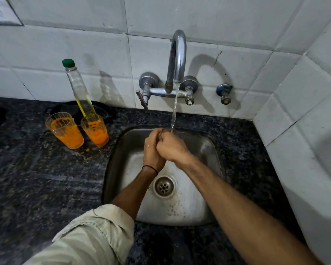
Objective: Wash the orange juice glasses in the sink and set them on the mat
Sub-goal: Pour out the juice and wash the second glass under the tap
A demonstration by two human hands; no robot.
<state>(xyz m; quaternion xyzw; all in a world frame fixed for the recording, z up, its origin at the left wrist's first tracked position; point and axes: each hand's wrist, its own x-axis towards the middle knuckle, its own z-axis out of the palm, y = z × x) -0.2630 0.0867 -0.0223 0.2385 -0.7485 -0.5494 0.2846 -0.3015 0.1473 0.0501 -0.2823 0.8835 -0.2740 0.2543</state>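
Held glass [168, 130]: seemingly a clear one, only a rim edge showing at frame centre, directly under the water and over the far end of the sink; mostly hidden by both hands, so not certain.
Left hand [151, 148]: wrapped round the held glass from the left, fingers [154, 135] curled and pressed together.
Right hand [172, 148]: closed over it from the right, fingers curled tight against the left hand; impossible to tell whether inside the rim or outside.
Left glass [65, 131]: upright on the counter [36, 178], left of centre, streaked with orange pulp, dregs at the bottom; untouched.
Right glass [96, 131]: just beside the left glass, equally dirty, near the sink edge but apart from it.
Done so far: judging by this view, one glass mid-rinse at best; nothing visibly set down clean.
Left to do: probably finishing this rinse, washing the two dirty glasses, then placing all on the mat.
Mat: possibly the dark patch [103, 111] behind the two glasses, against the wall; too dim to confirm.
Water [174, 109]: running in a thin stream from the tap [178, 54] onto the hands.
Sink [208, 146]: steel, wet, drain [164, 186] at lower centre.
Bottle [78, 88]: clear, green cap, yellowish liquid low inside, standing behind the right glass.
Spill: a few orange drops on the counter by the glass bases.
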